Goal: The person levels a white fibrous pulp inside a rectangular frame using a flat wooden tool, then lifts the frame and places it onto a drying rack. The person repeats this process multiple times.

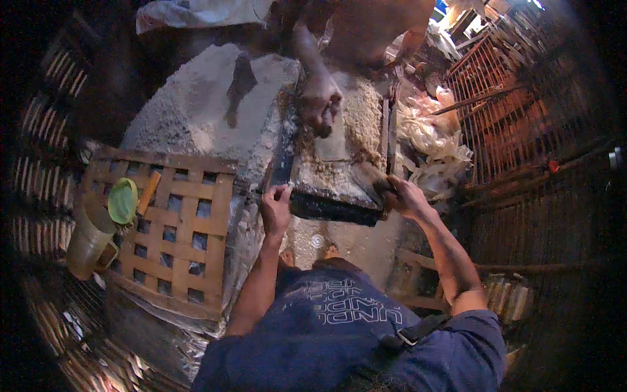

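In front of me lies a long, dark-framed rectangular tray (336, 208) holding pale, crumbly material (330, 175). My left hand (277, 210) is beside its near left corner, thumb and fingers pinched together; a small pale spot shows at the fingertips, too small to name. At the near right corner, my right hand (408, 198) is closed around a blurred, brown, flat piece (369, 179) that slants into the tray. Opposite me, another person's hand (321, 104) hangs over the middle of the tray, its fingers curled. Whether that hand holds anything is unclear.
A large heap of pale powder (189, 98) lies beyond a woven slatted panel (183, 245) on the left. On the panel are a green round lid or bowl (123, 201) and a translucent jug (88, 245). Crumpled plastic bags (428, 140) lie right of the tray, before a slatted wall (499, 104).
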Demonstrator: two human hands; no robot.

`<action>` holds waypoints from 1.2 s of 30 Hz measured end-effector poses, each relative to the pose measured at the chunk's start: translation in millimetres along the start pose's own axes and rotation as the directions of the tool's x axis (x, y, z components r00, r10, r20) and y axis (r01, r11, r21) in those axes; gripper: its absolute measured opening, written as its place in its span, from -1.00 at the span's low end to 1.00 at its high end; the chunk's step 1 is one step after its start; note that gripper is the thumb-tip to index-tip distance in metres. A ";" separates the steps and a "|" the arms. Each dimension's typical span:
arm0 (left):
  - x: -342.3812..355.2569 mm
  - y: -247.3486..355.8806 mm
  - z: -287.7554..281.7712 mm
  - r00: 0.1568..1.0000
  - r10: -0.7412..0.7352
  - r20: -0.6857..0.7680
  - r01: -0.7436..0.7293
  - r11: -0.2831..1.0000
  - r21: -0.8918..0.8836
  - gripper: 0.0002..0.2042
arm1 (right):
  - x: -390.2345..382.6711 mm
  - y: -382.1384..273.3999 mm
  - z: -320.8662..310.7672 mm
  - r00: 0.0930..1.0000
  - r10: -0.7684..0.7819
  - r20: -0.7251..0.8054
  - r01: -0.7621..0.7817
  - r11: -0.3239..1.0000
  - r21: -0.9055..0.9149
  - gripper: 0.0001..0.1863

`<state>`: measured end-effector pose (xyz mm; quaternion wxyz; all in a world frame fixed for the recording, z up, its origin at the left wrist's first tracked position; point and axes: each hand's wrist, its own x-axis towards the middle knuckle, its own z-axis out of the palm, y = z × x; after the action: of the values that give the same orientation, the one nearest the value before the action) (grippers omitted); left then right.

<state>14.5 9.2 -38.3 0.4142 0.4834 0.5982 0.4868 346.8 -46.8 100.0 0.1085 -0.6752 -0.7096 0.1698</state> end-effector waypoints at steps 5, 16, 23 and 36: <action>5.9 -4.0 -6.3 0.994 0.095 -0.053 -0.093 0.995 0.042 -0.82 | 8.7 -14.9 -24.6 0.997 0.049 0.065 -0.047 0.998 -0.044 -0.60; 0.8 10.1 8.9 0.999 -0.011 -0.040 0.009 0.999 -0.043 -0.85 | 37.6 38.2 -26.6 1.000 -0.010 0.014 0.010 1.000 -0.024 -0.60; -5.3 22.2 0.9 0.988 -0.146 0.050 0.150 0.985 -0.086 -0.86 | 73.9 30.2 -53.2 0.999 0.025 -0.026 -0.028 0.992 -0.126 -0.62; 0.2 3.0 -9.5 0.993 -0.118 0.014 0.119 0.983 -0.141 -0.88 | 166.4 32.4 -75.6 0.985 0.137 0.103 -0.122 0.983 -0.134 -0.60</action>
<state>5.8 7.8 -33.6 0.4773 0.4177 0.5888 0.5010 394.9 126.9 144.4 0.0141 -0.7150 -0.6784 0.1685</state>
